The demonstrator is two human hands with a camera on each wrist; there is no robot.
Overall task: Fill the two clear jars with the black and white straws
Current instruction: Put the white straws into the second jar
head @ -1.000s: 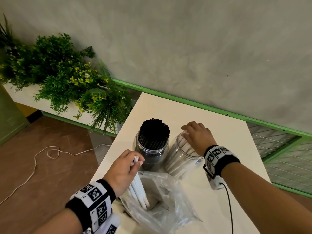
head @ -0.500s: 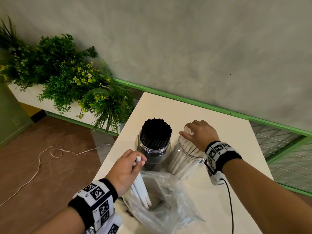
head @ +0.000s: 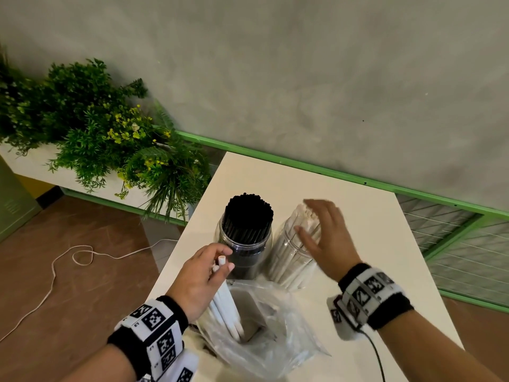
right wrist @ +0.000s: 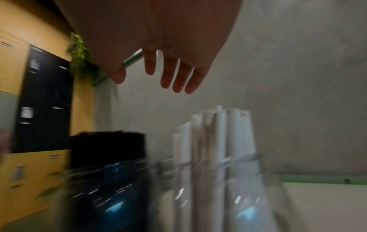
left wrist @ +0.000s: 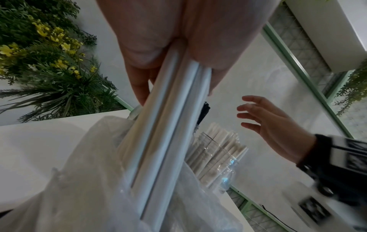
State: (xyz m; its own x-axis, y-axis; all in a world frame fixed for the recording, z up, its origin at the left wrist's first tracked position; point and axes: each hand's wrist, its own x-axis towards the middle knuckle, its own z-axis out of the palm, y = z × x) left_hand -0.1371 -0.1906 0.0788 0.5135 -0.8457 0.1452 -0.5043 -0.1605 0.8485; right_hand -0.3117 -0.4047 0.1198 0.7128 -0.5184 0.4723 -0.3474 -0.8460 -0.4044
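**Left hand clamps white straws in the bag; right hand spread above the white jar**

Left hand [head: 199, 277] has its fingers and thumb curled tight round a small bundle of long white paper-wrapped straws [head: 227, 310], whose lower ends stand inside a crumpled clear plastic bag [head: 275, 340] at the near edge of the white rectangular desk [head: 316, 186]. The left wrist view shows at least 3 of these straws [left wrist: 166, 141] running down from the palm into the bag [left wrist: 79, 196].

Right hand [head: 327, 238] hangs over the desk with fingers straight and spread apart, holding nothing; motion blur hides whether its fingertips touch the straws below. In the right wrist view its fingers [right wrist: 168, 73] sit clear above the straw tops.

2 clear round plastic jars stand touching side by side near the middle of the desk, just beyond the bag. The left jar [head: 243, 249] is packed with upright thin black straws [head: 248, 213]. The right jar [head: 292, 260] holds white wrapped straws [head: 305, 216] that lean toward the far right.

Green leafy plants with small yellow flowers [head: 110, 142] fill a white planter off the desk's left edge, and a white cord [head: 82, 257] lies on the brown floor.
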